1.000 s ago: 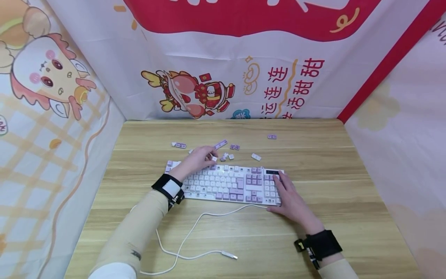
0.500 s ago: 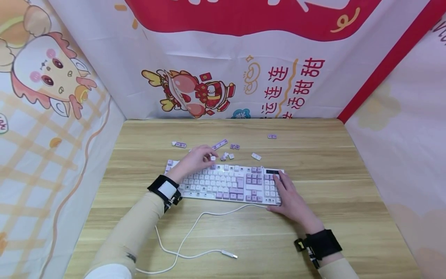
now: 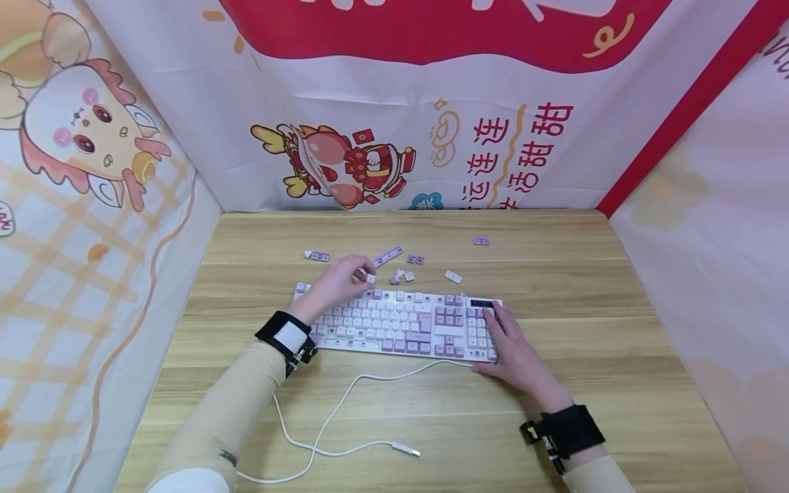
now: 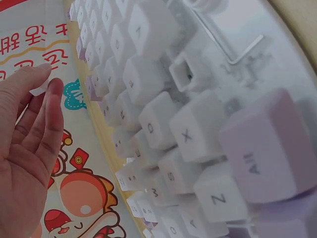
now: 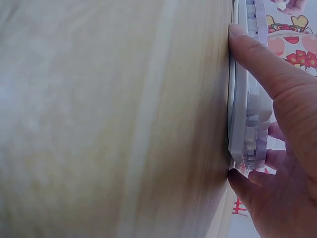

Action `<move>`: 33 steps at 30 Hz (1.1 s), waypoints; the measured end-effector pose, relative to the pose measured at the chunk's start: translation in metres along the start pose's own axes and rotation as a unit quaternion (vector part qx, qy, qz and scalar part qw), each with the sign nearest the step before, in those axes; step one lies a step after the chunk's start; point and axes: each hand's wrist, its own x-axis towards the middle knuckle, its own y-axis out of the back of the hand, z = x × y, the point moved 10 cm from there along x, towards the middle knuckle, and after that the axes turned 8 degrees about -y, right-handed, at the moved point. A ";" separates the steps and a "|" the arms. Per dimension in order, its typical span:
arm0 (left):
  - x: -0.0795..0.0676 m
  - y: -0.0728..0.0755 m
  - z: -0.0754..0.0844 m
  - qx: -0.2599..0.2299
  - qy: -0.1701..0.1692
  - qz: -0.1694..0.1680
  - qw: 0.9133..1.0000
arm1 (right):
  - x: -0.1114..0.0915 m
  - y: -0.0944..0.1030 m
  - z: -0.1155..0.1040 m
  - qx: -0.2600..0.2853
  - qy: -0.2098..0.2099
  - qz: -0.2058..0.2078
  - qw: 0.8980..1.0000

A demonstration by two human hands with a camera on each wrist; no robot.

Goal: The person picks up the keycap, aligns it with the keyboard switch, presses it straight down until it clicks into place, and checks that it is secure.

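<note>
A white and purple keyboard [image 3: 394,323] lies on the table; some of its key positions are bare. My left hand [image 3: 335,281] is above its back left part, pinching a small white keycap [image 3: 370,279] between thumb and fingers. In the left wrist view the keycap [image 4: 40,89] is mostly hidden by the fingertips. My right hand [image 3: 516,352] holds the keyboard's right end. Seen from the right wrist, its thumb lies along the near edge, and the other fingers reach round the side of the keyboard [image 5: 240,109].
Behind the keyboard lie a long purple key strip [image 3: 388,257], several loose white keycaps [image 3: 409,276], purple keycaps [image 3: 416,259] and a white key piece [image 3: 453,276]. A white cable [image 3: 345,397] with a USB plug [image 3: 405,449] loops across the table [image 3: 493,431] in front.
My left hand has moved a little to the left with the keycap between its fingers, uncovering more of the purple strip. The right hand and keyboard have stayed put.
</note>
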 end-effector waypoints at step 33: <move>-0.038 0.045 -0.042 0.062 0.016 0.003 0.998 | 0.001 -0.003 0.003 0.007 -0.012 -0.013 1.000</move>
